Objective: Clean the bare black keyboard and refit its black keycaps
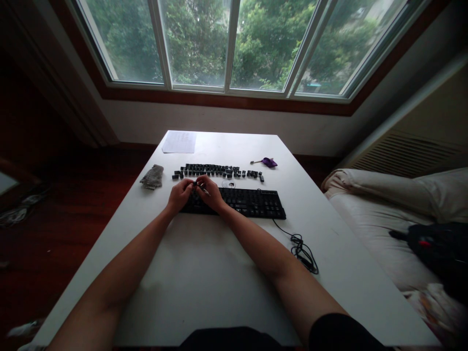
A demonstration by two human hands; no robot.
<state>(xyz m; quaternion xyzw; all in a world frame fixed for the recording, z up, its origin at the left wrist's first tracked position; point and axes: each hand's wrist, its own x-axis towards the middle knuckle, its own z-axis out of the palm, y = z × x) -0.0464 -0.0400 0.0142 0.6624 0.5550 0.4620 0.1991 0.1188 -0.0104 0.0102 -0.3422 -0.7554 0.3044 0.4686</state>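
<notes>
A black keyboard (252, 202) lies across the middle of the white table (204, 282). Both my hands meet over its left end. My left hand (180, 195) is closed in a pinch on a small black keycap (195, 184). My right hand (211, 191) is closed too, holding a thin metal tool (205, 191) against that keycap. Behind the keyboard lie rows of several loose black keycaps (215, 170). A small clear round dish (228, 184) sits between them and the keyboard.
A grey cloth (152, 176) lies at the left, a sheet of paper (179, 142) at the far edge, a purple brush (268, 162) at the right. The keyboard's cable (302, 251) coils near the right edge. A bed (395, 219) stands to the right, windows ahead.
</notes>
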